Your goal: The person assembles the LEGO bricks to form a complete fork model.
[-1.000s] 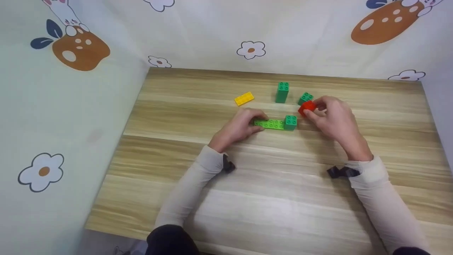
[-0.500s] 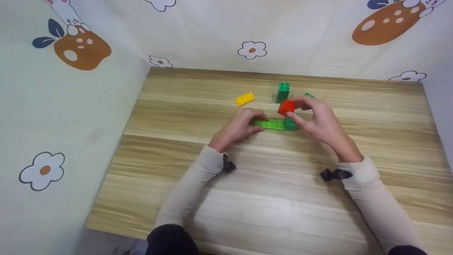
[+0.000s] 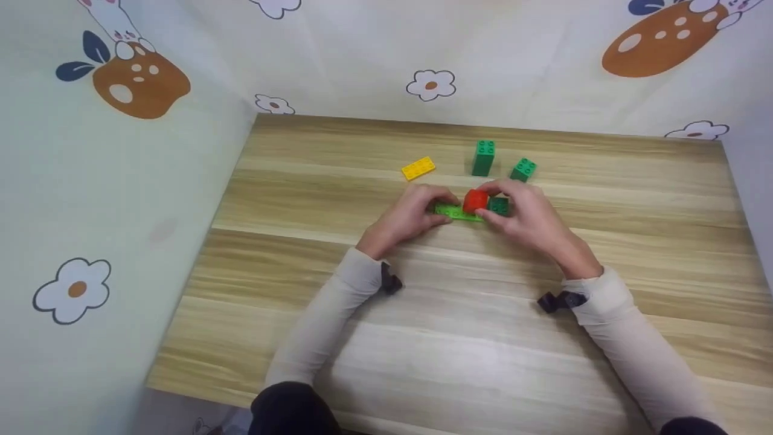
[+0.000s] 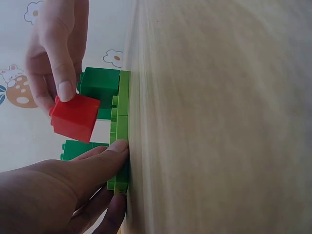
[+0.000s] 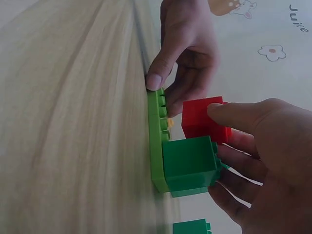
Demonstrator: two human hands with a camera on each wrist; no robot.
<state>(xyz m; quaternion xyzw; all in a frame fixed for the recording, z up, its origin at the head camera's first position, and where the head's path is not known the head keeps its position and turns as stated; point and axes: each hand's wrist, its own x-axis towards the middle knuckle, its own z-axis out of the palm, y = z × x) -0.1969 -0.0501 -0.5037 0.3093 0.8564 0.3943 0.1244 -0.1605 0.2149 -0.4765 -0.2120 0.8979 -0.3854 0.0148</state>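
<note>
My left hand (image 3: 413, 215) grips the left end of a light green building-block strip (image 4: 123, 117) on the table, thumb on one side and fingers on the other. A dark green block (image 5: 191, 160) is mounted on the strip's right end. Between thumb and fingers my right hand (image 3: 525, 216) pinches a red block (image 3: 476, 201), just above the strip's studs and beside the dark green block. Seen from the left wrist, the red block is tilted, with a gap between it and the strip.
Behind the hands on the wooden table (image 3: 447, 314) lie a flat yellow brick (image 3: 418, 168), a tall green stack (image 3: 484, 158) and a small green block (image 3: 523, 170). A patterned curtain (image 3: 350, 66) runs along the back edge.
The right hand has carried the red block left and toward the person, from beside the small green block to over the light green strip. The left hand stays in place.
</note>
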